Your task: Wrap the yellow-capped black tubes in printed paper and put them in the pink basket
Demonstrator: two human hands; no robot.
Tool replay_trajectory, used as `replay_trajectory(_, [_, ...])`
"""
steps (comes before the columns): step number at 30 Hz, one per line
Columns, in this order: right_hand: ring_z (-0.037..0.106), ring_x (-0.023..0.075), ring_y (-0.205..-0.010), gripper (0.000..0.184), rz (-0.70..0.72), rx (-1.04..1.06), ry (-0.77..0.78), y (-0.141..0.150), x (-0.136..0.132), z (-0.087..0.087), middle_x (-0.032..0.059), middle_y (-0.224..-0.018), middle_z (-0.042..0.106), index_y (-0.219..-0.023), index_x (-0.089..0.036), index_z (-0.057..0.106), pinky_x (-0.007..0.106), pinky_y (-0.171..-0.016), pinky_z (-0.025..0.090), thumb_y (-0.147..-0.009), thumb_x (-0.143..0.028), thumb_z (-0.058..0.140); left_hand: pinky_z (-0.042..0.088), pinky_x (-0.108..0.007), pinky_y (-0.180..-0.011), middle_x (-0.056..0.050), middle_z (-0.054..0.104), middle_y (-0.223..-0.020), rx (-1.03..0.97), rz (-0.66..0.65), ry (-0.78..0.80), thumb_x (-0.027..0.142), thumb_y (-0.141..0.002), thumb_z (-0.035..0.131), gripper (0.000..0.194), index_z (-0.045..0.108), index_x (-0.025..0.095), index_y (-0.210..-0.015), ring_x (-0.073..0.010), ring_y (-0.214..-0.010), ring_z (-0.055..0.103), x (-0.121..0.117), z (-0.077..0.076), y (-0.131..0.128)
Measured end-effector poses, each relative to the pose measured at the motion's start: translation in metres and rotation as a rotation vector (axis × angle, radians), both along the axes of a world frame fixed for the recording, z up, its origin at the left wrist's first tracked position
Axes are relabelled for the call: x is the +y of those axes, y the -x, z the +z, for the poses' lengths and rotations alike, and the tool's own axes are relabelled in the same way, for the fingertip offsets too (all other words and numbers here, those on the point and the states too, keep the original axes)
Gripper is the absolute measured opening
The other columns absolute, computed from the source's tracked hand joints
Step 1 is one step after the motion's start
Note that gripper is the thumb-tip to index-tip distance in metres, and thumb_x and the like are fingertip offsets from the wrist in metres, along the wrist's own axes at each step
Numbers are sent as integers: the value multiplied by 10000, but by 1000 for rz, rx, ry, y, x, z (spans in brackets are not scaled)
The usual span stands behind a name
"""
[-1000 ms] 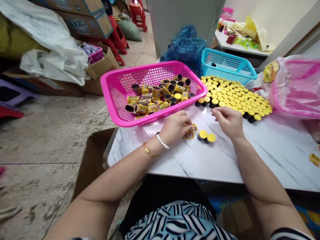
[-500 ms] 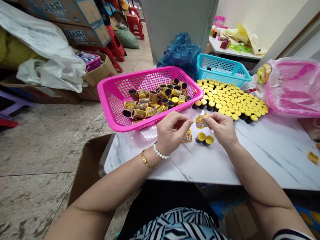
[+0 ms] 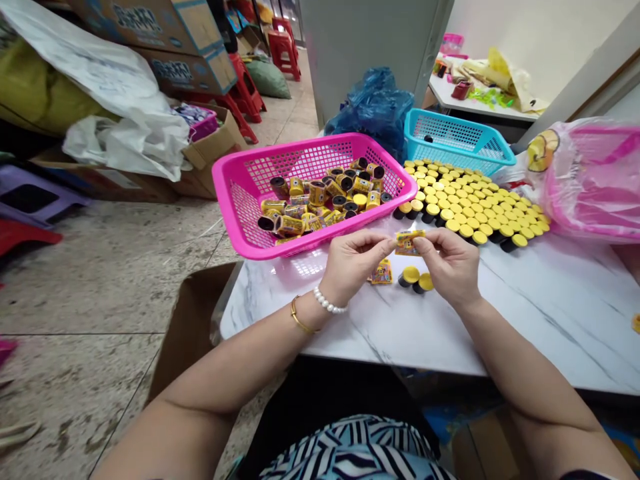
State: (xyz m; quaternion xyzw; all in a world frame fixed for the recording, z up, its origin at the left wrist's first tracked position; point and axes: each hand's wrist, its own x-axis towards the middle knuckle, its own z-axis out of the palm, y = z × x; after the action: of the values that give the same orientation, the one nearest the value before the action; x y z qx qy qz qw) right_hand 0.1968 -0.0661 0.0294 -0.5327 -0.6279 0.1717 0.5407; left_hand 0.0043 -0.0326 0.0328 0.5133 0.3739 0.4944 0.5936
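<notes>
Both hands are raised a little above the white marble table [image 3: 525,313]. My left hand [image 3: 353,263] and my right hand [image 3: 450,263] each pinch one end of a small yellow printed sticker [image 3: 409,243] held flat between them. Under it on the table lie more yellow stickers [image 3: 381,273] and two black tubes with yellow caps [image 3: 416,278]. Just beyond my left hand stands a pink basket [image 3: 240,193] holding several labelled black and yellow tubes [image 3: 320,197].
Several yellow-capped tubes [image 3: 475,200] stand packed upright in a block behind my right hand. A blue basket [image 3: 455,137] and blue bag [image 3: 373,103] sit farther back, a pink plastic bag [image 3: 595,177] at the right. A cardboard box [image 3: 193,320] stands on the floor to the left.
My left hand lifted a sticker off the pile on the table. My right hand came in and took its other end, and both hands now hold it stretched between them.
</notes>
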Motion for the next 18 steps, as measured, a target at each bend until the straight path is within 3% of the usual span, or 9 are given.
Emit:
replay_trajectory(4, [648, 162, -703, 176, 28, -89, -31, 4, -1, 1, 21, -797, 742, -872, -223, 771, 334, -679, 533, -962, -363, 713, 246, -225, -465, 36, 546, -554, -71, -185, 195, 495, -721, 910, 382, 828, 159, -882, -55, -471, 363, 4, -4, 0])
replay_trajectory(8, [605, 155, -665, 195, 27, -193, -89, 9, -2, 0, 7, -733, 707, -816, -235, 741, 332, -655, 499, -973, -336, 684, 306, -221, -477, 3, 665, -687, -54, -73, 118, 430, -653, 959, 378, 800, 149, -849, -58, -515, 445, 5, -6, -2])
replay_trajectory(12, [584, 149, -642, 200, -59, -150, -103, 8, 0, -2, 2, -721, 689, -804, -230, 720, 326, -633, 473, -972, -334, 687, 337, -203, -448, 40, 663, -715, -153, 35, 195, 392, -656, 965, 468, 733, 176, -1001, -57, -478, 498, 5, -8, -4])
replay_trajectory(18, [599, 163, -649, 224, -94, -91, -71, 3, 2, -4, 11, -743, 714, -812, -232, 725, 334, -641, 485, -973, -386, 698, 354, -193, -448, 28, 618, -614, -76, -97, 213, 439, -734, 907, 355, 748, 160, -885, -77, -494, 529, 1, -5, -4])
